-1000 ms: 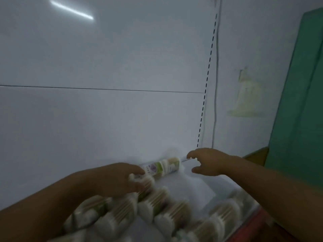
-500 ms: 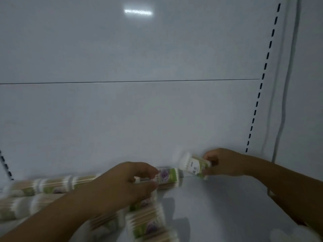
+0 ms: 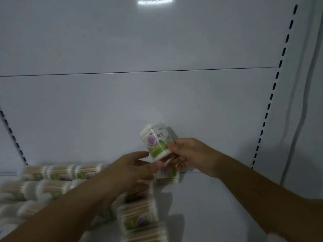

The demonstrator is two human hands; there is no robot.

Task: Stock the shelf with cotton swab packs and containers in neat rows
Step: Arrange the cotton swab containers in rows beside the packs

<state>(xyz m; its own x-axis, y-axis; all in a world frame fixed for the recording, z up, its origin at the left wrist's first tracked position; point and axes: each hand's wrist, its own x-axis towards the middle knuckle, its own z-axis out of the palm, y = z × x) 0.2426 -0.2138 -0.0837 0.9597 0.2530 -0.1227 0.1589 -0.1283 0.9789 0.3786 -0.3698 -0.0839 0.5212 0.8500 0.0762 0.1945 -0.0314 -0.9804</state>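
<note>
My right hand (image 3: 188, 155) grips a cotton swab pack (image 3: 156, 140), white with a purple rose and green label, lifted above the white shelf (image 3: 201, 198) and tilted. My left hand (image 3: 132, 169) is just below and left of it, fingers relaxed and reaching toward the pack's lower end; whether it touches is unclear. Several swab packs (image 3: 59, 173) lie in rows along the shelf's back on the left. More packs (image 3: 138, 217) lie in a line toward me, under my left arm. One pack (image 3: 166, 175) lies on the shelf beneath my hands.
The shelf's white back panel (image 3: 157, 102) rises behind the packs. A slotted upright (image 3: 272, 95) runs down the right side, another slotted upright (image 3: 12, 137) is at the far left. Bare shelf surface lies to the right of the packs.
My right hand has lifted the pack off the shelf and turned it upright. My left hand left the packs on the shelf and rose toward it. The view shifted left.
</note>
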